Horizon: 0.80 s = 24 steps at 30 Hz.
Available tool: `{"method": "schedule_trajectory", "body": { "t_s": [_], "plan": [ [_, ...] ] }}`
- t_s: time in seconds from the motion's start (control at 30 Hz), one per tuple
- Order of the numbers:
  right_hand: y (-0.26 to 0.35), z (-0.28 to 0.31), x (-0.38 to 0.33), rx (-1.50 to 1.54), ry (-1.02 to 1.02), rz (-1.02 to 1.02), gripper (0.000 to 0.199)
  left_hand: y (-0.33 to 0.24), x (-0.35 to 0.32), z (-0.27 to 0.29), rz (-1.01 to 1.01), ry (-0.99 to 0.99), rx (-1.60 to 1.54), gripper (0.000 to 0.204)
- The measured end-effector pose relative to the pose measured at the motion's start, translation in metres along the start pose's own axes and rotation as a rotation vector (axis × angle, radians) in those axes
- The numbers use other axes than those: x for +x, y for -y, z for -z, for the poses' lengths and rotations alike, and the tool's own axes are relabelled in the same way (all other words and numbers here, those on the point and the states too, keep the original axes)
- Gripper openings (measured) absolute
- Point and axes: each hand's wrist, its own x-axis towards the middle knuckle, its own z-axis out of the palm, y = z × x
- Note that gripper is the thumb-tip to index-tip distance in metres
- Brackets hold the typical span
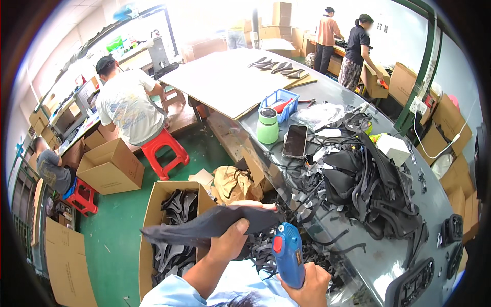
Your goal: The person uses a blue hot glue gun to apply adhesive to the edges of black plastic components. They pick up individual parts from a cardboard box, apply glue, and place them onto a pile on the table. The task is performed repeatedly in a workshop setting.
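My left hand (229,244) grips a long, dark grey curved piece (192,230) from below, thumb on its near side. The piece tapers to a point at its left end. In my right hand (311,284) is a blue handheld tool (290,261) with a red button, held upright. The tool's top end is close to the right end of the dark piece; whether they touch I cannot tell. Beneath the piece stands an open cardboard box (148,245) holding several similar dark curved pieces (180,203).
On the grey table (378,250) lie a heap of black pieces (368,179), a phone (295,141), a green jar (267,126) and a blue basket (286,104). Several dark pieces (281,66) rest on a white board (215,77). Other people work nearby; a red stool (163,148) stands left.
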Motion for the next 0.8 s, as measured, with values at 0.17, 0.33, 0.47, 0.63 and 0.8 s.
{"method": "schedule_trajectory", "body": {
  "t_s": [0.17,0.33,0.47,0.63,0.8],
  "plan": [
    [-0.003,0.001,0.001,-0.029,-0.002,0.022,0.036,-0.008,0.002,0.009,0.162,-0.100,0.021,0.035],
    [-0.005,0.000,0.000,-0.035,-0.002,0.019,0.036,-0.015,0.008,0.002,0.192,-0.074,0.234,0.028],
    [-0.005,0.000,0.001,-0.018,0.008,0.014,0.036,-0.014,0.011,-0.001,0.026,0.009,0.371,0.031],
    [-0.006,-0.002,0.001,0.008,0.008,0.014,0.036,-0.018,0.009,-0.006,-0.021,-0.013,0.173,0.032],
    [-0.001,-0.001,0.003,0.051,0.026,-0.001,0.036,-0.007,0.002,-0.003,0.018,-0.101,0.219,0.028]
  ]
}}
